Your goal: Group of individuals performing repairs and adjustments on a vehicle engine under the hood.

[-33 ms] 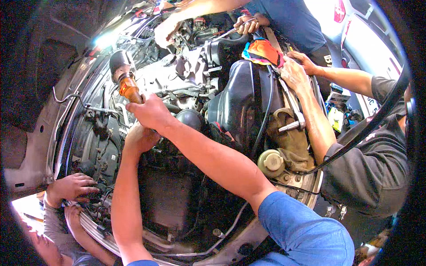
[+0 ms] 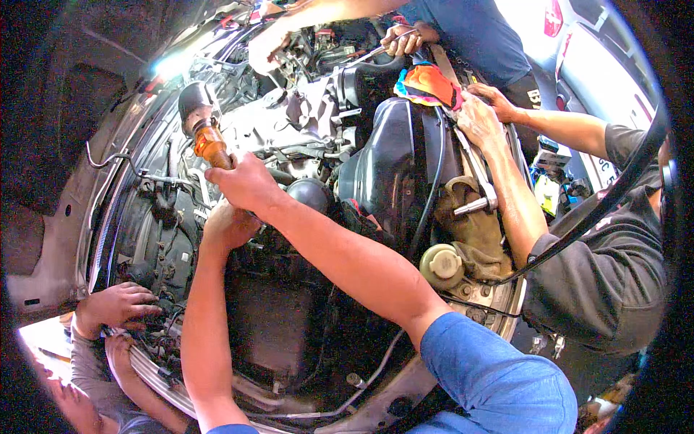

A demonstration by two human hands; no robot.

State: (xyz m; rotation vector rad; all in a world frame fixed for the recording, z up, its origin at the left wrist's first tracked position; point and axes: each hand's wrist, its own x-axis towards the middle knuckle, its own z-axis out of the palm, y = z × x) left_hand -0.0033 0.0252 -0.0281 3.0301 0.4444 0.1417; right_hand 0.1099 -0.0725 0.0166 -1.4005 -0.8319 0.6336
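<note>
An open engine bay [image 2: 303, 137] is worked on by several persons, so many hands are crowded over it. The right hand [image 2: 246, 184] is closed around an orange-handled tool [image 2: 211, 145], held upright, probably to reach downward. The left hand [image 2: 228, 226], just below, is curled, seemingly for steadying; its grasp cannot be told.

Strong daylight fell from the upper right, where a pale grey car body [image 2: 600, 79] with a red tail lamp [image 2: 554, 16] stood outside. A bright glare [image 2: 168, 66] shone at the upper left. Dark shadow filled the left side, and sunlit pale ground [image 2: 43, 340] showed lower left.
</note>
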